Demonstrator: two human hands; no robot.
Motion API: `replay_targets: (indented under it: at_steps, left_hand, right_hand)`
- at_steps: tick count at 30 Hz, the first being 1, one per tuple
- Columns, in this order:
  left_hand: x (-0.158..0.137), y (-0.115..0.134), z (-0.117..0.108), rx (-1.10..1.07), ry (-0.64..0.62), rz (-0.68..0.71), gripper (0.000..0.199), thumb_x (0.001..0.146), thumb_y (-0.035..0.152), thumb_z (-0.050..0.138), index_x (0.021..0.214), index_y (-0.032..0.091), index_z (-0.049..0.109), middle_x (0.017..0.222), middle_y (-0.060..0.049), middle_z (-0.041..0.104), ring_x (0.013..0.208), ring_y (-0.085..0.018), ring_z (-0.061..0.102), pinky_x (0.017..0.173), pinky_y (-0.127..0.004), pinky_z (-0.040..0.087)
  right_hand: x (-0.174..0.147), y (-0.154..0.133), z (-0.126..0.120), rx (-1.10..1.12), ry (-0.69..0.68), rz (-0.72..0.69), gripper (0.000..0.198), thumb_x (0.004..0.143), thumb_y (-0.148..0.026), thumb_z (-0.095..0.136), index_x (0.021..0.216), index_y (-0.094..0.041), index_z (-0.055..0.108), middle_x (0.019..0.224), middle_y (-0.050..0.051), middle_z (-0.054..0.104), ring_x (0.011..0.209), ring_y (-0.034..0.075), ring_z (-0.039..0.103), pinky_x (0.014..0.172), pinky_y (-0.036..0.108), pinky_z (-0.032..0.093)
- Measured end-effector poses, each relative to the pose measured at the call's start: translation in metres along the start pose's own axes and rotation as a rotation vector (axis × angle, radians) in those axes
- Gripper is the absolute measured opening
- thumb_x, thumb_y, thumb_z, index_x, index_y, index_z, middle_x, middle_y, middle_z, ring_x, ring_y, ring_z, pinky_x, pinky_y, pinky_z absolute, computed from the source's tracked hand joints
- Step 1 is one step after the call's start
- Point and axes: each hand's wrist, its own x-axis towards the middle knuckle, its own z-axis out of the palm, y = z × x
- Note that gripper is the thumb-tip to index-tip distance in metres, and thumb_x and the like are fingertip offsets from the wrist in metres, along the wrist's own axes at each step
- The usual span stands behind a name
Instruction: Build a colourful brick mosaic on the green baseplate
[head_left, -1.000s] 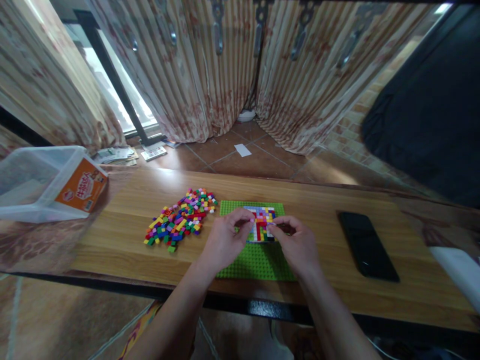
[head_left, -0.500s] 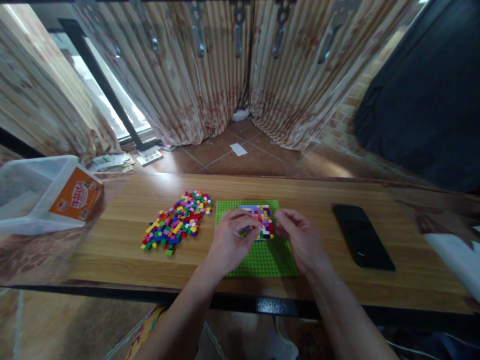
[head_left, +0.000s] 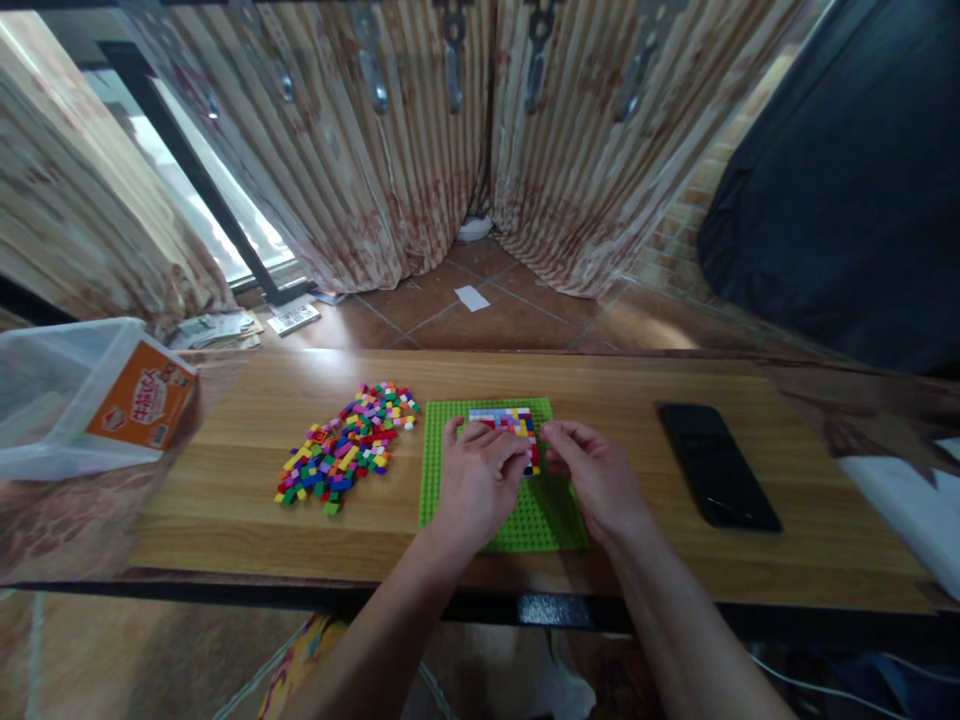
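A green studded baseplate (head_left: 536, 520) lies on the wooden table, bearing a block of small multicoloured building bricks (head_left: 501, 415) near its far side. My left hand (head_left: 480, 485) is over these bricks and hides part of them. Its thumb and forefinger are pinched together at the block's right side; whatever they hold is hidden. Just beyond the block's right edge is my right hand (head_left: 600, 480), thumb and fingertips closed together above the plate's right edge. Anything between them is too small to make out. Left of the plate spreads a pile of loose bricks (head_left: 349, 450).
A black phone (head_left: 720, 465) lies on the table (head_left: 247, 535) at the right. At the far left stands a clear plastic tub (head_left: 67, 400) with an orange label. White paper (head_left: 896, 510) is at the right end. Curtains (head_left: 420, 150) hang beyond the table.
My left hand has moved right across the brick block, and its thumb and forefinger have come together. My right hand stays beside the block. The whole view has shifted slightly.
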Motion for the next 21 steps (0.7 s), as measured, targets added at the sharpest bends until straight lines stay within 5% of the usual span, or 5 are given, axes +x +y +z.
replay_targets:
  at_steps: [9, 21]
  left_hand:
    - [-0.0024, 0.0039, 0.0069, -0.007, 0.048, -0.061, 0.022, 0.083, 0.012, 0.062, 0.101, 0.025, 0.065, 0.083, 0.000, 0.076, 0.093, -0.025, 0.063, 0.106, -0.051, 0.025]
    - [-0.0069, 0.0063, 0.0051, 0.029, -0.016, -0.079, 0.040, 0.087, 0.016, 0.057, 0.126, 0.023, 0.055, 0.093, -0.001, 0.077, 0.100, -0.024, 0.062, 0.112, -0.052, 0.023]
  right_hand:
    - [-0.0028, -0.0010, -0.0005, -0.057, -0.136, 0.009, 0.044, 0.064, -0.045, 0.079, 0.096, -0.017, 0.069, 0.093, 0.007, 0.074, 0.082, 0.019, 0.067, 0.076, 0.033, 0.052]
    - [0.0000, -0.0004, -0.0026, -0.159, -0.169, -0.029, 0.040, 0.063, -0.044, 0.080, 0.092, -0.018, 0.070, 0.090, 0.008, 0.076, 0.083, 0.022, 0.070, 0.080, 0.037, 0.055]
